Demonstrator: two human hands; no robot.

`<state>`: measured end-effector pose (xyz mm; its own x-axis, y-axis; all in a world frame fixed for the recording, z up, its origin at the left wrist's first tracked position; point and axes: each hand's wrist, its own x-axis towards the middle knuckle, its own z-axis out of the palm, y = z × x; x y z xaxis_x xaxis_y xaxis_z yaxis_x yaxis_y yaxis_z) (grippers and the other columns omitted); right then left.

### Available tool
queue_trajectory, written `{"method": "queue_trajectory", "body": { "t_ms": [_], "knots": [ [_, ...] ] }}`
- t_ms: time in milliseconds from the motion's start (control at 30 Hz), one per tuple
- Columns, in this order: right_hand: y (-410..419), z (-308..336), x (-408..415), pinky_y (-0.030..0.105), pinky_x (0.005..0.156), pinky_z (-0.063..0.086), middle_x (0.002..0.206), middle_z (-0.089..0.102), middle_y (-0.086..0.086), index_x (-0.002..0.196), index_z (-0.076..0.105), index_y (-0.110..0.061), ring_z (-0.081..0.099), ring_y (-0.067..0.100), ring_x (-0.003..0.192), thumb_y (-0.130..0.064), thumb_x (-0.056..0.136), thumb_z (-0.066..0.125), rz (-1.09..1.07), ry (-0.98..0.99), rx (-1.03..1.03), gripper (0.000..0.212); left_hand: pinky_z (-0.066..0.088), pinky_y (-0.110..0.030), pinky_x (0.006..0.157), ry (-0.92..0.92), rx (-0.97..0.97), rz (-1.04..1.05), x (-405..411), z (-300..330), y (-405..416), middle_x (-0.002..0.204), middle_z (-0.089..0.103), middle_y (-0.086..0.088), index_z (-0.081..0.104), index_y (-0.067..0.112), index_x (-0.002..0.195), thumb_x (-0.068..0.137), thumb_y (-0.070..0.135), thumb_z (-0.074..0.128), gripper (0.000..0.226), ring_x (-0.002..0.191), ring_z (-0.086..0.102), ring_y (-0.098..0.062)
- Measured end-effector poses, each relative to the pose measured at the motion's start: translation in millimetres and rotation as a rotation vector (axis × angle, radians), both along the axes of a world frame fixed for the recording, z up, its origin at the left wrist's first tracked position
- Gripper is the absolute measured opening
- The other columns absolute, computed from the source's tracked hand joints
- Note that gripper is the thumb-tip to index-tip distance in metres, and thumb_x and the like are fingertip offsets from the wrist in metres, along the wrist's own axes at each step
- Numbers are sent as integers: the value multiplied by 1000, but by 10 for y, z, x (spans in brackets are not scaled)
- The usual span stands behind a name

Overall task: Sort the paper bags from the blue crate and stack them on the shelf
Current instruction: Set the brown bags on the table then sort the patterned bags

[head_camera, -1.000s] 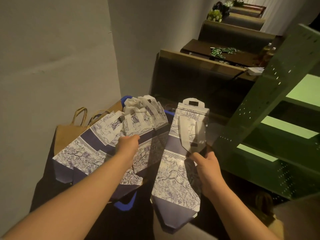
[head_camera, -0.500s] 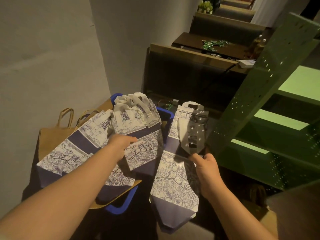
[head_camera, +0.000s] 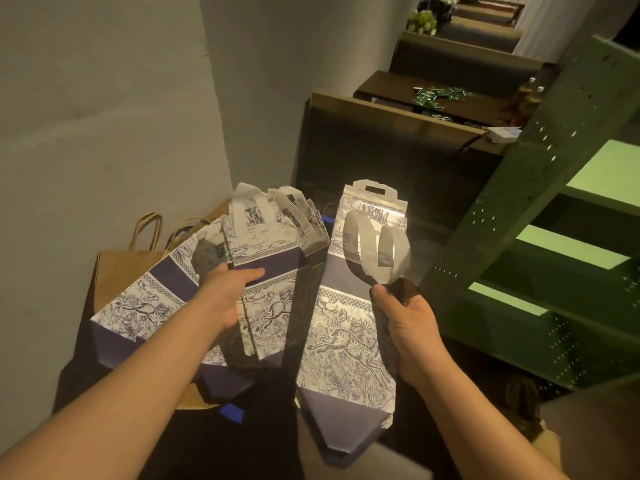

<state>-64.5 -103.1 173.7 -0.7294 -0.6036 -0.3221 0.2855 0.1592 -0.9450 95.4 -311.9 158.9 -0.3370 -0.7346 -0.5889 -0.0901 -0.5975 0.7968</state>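
Since the earlier frames the left hand (head_camera: 227, 299) has slid toward the right over the fanned patterned bags (head_camera: 266, 271), its fingers (head_camera: 251, 274) now stretched out flat across them rather than curled at their edge, while the single patterned bag (head_camera: 346, 327) has tipped a little, its loop handles (head_camera: 377, 251) catching more light.

That single bag lies flat-folded and lengthwise, its top pointing away from the person. The right hand (head_camera: 408, 327) has its fingers closed on the bag's right edge, just below the loop handles; the thumb lies over the printed face, the other fingers are hidden behind. Held apart like this, it looks already picked out of the bunch, probably for the shelf.

Under the left hand's fingers, the other patterned bags spread in a fan, handles at the far end. The fingers lie apart and pressed flat on them, likely to keep the fan from slipping while it is sorted; whether anything is pinched underneath I cannot tell. Just left of that hand, behind the fan, stand plain brown bags (head_camera: 117, 271) with twisted handles. Only a sliver of the blue crate (head_camera: 232, 412) shows below the fan.

To the right of the right hand rises the green shelf (head_camera: 540, 188), near the single bag but not touching it.
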Motion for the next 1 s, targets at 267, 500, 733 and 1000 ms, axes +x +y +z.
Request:
{"method": "queue_trajectory", "body": {
  "t_ms": [267, 500, 733, 1000],
  "knots": [
    [-13, 308, 94, 31, 76, 56, 91, 78, 1, 108, 64, -17, 75, 15, 85, -26, 99, 62, 109, 69, -55, 12, 34, -39, 112, 84, -201, -224, 12, -1, 311, 142, 52, 6, 25, 26, 162, 95, 3, 68, 83, 130, 50, -21],
    [11, 286, 154, 54, 98, 54, 110, 76, 3, 118, 61, -25, 73, 25, 103, -27, 101, 59, 110, 65, -61, 17, 36, -60, 116, 204, -85, -354, -46, 58, 611, 148, 57, -7, 47, 29, 145, 80, 19, 67, 69, 137, 52, -30],
    [149, 160, 276, 54, 91, 57, 109, 69, 0, 103, 54, -34, 70, 21, 102, -49, 87, 64, 109, 261, 41, 24, 32, -50, 122, 320, -152, -300, -107, 255, 1015, 161, 39, 5, 10, 25, 165, 86, 57, 62, 100, 147, 40, -20],
    [250, 133, 339, 52, 88, 60, 106, 76, 3, 114, 59, -26, 75, 22, 95, -24, 97, 65, 89, 151, -33, 18, 57, -39, 91, 227, -208, -431, -106, 207, 1120, 109, 79, 2, 56, 25, 129, 100, 8, 63, 34, 104, 74, -19]
  ]
}}
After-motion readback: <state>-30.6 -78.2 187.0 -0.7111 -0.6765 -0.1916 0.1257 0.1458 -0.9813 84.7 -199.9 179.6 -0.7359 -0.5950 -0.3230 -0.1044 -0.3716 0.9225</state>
